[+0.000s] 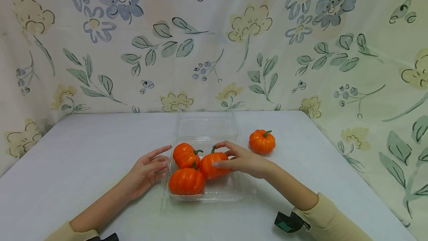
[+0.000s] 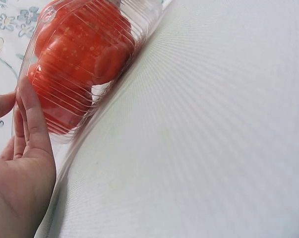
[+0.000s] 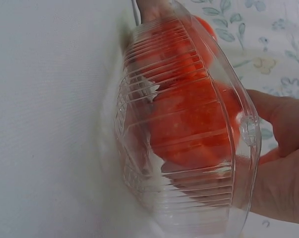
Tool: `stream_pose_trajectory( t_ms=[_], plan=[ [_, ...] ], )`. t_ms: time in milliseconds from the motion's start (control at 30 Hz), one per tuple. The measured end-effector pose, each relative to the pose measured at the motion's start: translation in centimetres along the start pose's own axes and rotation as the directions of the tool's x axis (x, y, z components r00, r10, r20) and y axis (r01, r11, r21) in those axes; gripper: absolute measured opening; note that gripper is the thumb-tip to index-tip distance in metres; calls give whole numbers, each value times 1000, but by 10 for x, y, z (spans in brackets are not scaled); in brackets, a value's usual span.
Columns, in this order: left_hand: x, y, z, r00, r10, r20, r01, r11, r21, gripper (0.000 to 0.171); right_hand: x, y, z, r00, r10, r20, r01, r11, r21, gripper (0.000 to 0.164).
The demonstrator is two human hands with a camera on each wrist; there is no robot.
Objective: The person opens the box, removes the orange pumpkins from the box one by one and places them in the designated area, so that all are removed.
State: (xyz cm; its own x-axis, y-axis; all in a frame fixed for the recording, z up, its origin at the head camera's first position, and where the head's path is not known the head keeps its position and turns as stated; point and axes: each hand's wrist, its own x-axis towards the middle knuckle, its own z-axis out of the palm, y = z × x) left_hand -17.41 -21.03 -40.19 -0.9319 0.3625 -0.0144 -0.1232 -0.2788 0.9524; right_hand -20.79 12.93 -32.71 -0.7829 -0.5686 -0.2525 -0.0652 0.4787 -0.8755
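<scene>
A clear plastic clamshell box [image 1: 230,192] lies with its lid [image 1: 206,125] folded back. Inside are three small orange pumpkins with green stems: one at the back left [image 1: 184,155], one at the front left [image 1: 186,181] and one farther right [image 1: 212,167]. My right hand [image 1: 247,161] grips that right pumpkin from its right side, thumb in front and fingers behind near the stem. Through the ribbed wall, the right wrist view shows this pumpkin [image 3: 194,124] too. My left hand [image 1: 145,174] is at the box's left side, its fingers extended against the wall in the left wrist view.
A fourth orange pumpkin [image 1: 262,141] stands on the white table [image 1: 100,140], right of the box and behind my right hand. Behind the table hangs a floral curtain [image 1: 214,47]. A dark wrist device [image 1: 289,221] sits at my right sleeve.
</scene>
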Motion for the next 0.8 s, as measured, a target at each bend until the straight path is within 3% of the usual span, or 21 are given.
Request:
stream_pose_trajectory(
  t_ms=[333, 800],
  plan=[
    [-1, 1, 0, 1000, 4, -2, -4, 1000, 1, 41, -2, -3, -2, 998, -10, -63, 8, 999, -37, 56],
    [0, -1, -2, 1000, 10, 16, -10, 1000, -16, 42, -8, -7, -8, 997, -20, -74, 20, 1000, -13, 57]
  ],
)
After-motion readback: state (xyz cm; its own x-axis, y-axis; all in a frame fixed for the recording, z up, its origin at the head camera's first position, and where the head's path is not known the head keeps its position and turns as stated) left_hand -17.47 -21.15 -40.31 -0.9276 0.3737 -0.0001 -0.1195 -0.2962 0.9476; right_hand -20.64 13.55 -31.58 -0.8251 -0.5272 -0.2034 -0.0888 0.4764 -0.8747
